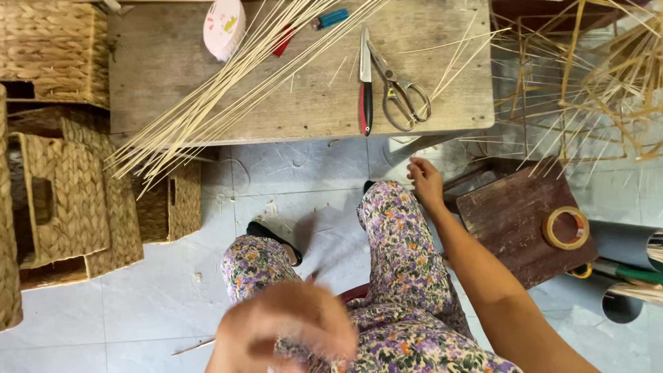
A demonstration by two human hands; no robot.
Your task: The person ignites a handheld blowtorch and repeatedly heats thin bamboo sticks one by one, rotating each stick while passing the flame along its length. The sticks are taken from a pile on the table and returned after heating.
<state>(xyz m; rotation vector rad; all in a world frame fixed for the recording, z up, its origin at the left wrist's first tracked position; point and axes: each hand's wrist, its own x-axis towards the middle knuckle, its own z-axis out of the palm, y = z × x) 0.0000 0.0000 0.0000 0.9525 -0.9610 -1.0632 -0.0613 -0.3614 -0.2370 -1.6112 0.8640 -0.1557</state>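
Note:
I sit on a red stool with floral trousers [397,269] over my knees. My right hand [424,181] reaches forward past my right knee, fingers loosely curled, below the edge of the wooden table [173,62]; I see nothing in it. My left hand [286,331] is close to the camera and blurred, so I cannot make out whether it holds anything. On the table lie a bundle of thin bamboo splints [228,83], scissors [400,90] and a knife with a red and black handle [365,79].
Woven baskets [65,200] stack at the left. A pink round object [224,26], a blue lighter [331,18] and a red item lie on the table. A dark wooden stool [514,214] at the right carries a tape roll [566,228]. A bamboo frame [587,90] stands at the back right.

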